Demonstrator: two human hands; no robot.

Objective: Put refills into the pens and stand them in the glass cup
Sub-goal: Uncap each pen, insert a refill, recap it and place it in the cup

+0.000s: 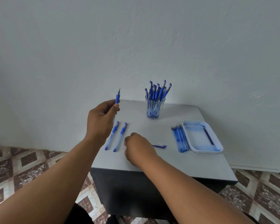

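My left hand holds an uncapped blue pen upright above the table's left side, tip pointing up. My right hand rests on the table with fingers curled; what they enclose is hidden. A blue pen cap lies just right of that hand. Two capped blue pens lie side by side on the table under my left hand. A glass cup at the back holds several capped blue pens.
A white tray with a dark refill and blue ink stains sits at the right of the grey table. Several blue refills lie in a row beside its left rim. A pale wall stands behind; patterned floor tiles surround the table.
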